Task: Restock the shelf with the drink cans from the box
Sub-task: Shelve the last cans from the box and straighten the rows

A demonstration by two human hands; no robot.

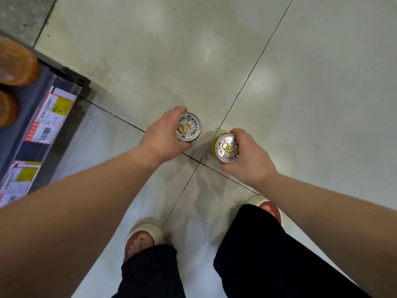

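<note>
- Bare forearms lie nearest: the left forearm [75, 203] comes in from the lower left and the right forearm [333, 211] from the lower right. Both reach toward the middle above the floor [311, 72].
- Below them stand two legs in black trousers [268, 259], with the feet in pale slippers [148, 231] on the floor.
- Left hand [160, 135] grasps the left can [189, 127] from its side, fingers curled round the body. The can is upright, and its silver top with a gold pull tab faces up.
- Right hand [252, 157] grasps the right can [227, 148] the same way, thumb and fingers wrapped round its far side. This can is upright too, and a strip of yellow wall shows under its silver top.
- Both cans are held in the air, near each other but apart, the left one a little farther forward.
- Dark joints [247, 89] divide the floor into large pale tiles, and two of them cross just under the gap between the hands.
- At the floor's left edge runs the front rail of a shelf [71, 79], grey and slanting.
- Price labels [50, 118] in white, yellow and red sit along that rail; their print is too small to read.
- On the shelf, in the top left corner, are two orange discs [16, 63], too blurred to identify.
</note>
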